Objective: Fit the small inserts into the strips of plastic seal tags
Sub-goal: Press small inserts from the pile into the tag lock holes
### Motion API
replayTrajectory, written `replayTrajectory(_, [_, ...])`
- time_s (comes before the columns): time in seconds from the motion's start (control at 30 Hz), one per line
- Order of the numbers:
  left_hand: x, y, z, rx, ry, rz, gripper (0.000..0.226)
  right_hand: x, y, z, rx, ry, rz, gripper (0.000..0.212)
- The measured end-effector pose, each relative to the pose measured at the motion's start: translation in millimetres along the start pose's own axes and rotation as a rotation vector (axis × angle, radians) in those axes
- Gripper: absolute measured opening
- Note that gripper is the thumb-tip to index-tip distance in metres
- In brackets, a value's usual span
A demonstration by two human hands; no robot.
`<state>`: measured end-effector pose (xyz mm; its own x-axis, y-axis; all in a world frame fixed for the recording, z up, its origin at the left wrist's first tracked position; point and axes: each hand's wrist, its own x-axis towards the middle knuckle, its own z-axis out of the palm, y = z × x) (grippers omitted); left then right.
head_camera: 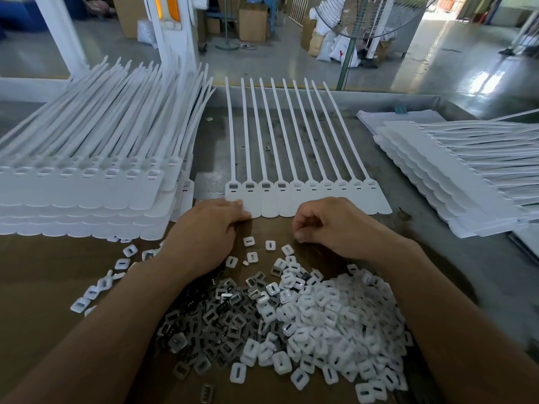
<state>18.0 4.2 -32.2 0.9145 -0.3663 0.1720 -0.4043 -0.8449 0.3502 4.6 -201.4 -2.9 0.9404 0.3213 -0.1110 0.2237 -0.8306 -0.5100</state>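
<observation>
Left grip on tag strip; right grip curled over inserts

White ten-tag strip lying flat, tails away, white inserts heaped in front

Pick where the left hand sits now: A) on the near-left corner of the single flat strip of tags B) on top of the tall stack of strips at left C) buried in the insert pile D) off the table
A: the left hand has its fingertips on the near-left corner of the flat strip, beyond the insert pile and beside, not on, the left stack.
</observation>
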Motion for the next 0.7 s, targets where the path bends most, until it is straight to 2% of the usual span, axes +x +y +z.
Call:
replayTrajectory(0.33, [-2,-1,-1,0.005,-0.004,0.002,0.041,0,5,-3,0.047,0.078,-0.010,0.009])
replayTrajectory(0.57, [-3,0,0,0.005,-0.001,0.003,0.041,2,10,-3,0.005,0.007,-0.007,0.007])
replayTrajectory(0.7, [-1,0,-2,0.000,0.002,0.000,0.041,3,12,-2,0.045,0.077,-0.015,0.009])
